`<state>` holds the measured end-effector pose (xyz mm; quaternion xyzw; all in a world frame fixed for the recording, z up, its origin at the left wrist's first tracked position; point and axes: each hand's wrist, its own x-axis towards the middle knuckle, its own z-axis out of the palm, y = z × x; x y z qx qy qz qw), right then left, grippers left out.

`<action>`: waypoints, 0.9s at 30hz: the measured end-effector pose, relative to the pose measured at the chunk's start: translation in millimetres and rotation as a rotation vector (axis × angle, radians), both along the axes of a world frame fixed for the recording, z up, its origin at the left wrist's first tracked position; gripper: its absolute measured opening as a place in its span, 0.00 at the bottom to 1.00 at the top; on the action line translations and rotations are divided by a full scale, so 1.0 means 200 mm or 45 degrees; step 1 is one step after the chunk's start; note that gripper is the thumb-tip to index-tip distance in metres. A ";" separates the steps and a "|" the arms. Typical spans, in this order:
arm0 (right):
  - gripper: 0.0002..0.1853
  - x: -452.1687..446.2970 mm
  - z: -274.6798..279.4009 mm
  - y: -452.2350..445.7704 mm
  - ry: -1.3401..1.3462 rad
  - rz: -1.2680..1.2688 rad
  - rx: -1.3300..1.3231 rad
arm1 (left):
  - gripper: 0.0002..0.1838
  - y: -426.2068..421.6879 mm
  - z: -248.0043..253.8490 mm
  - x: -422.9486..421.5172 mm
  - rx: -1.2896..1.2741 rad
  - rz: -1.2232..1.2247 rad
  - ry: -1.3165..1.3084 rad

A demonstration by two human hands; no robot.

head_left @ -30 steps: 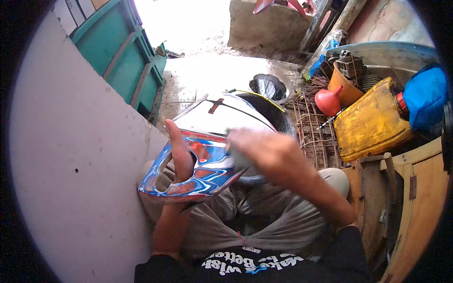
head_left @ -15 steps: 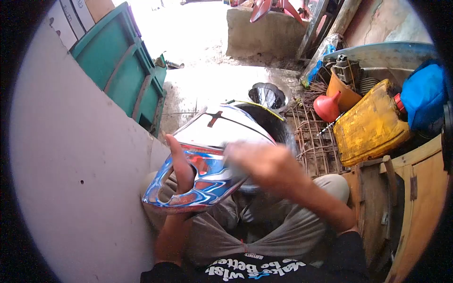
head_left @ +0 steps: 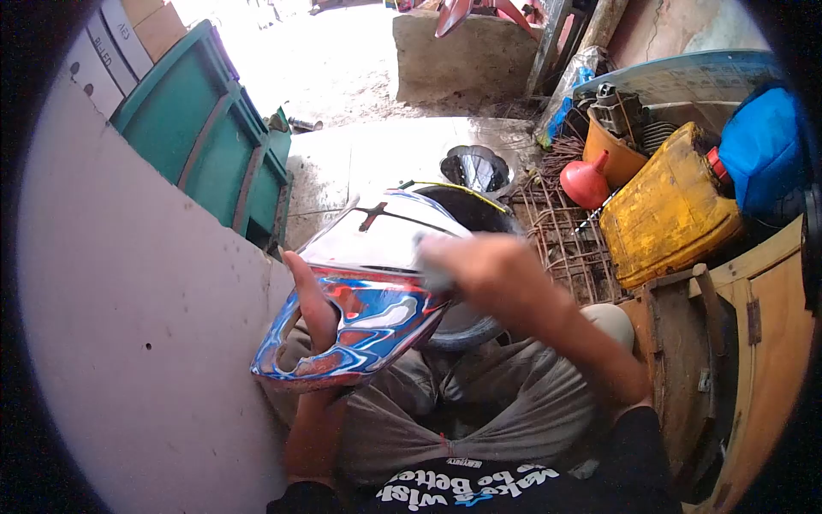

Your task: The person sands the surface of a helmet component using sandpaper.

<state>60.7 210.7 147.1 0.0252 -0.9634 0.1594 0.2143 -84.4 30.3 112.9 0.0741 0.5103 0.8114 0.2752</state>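
Blue-and-white painted shell [head_left: 390, 300]: the left hand [head_left: 315, 313] holds it through its eight-o'clock opening; the right hand [head_left: 497, 265], shifted toward twelve, now meets white paint, apparently pinching something grey [head_left: 436, 276].

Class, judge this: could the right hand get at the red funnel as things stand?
Probably yes: nothing visible covers the funnel and it looks close enough, though the right hand is at the patterned shell.

The tiled floor [head_left: 377, 154] bears a black tub [head_left: 467, 332], scalloped dish [head_left: 476, 169] and rusty mesh [head_left: 561, 236].
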 end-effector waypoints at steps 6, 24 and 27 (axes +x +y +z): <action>0.17 -0.01 0.03 -0.01 0.046 -0.014 0.094 | 0.46 0.01 -0.06 -0.02 0.279 -0.091 -0.322; 0.17 -0.03 0.00 0.01 0.137 0.165 -0.039 | 0.46 0.00 -0.07 -0.01 0.084 -0.014 -0.153; 0.17 0.02 0.07 -0.19 0.268 0.299 0.098 | 0.47 0.02 -0.02 0.02 0.196 -0.075 -0.198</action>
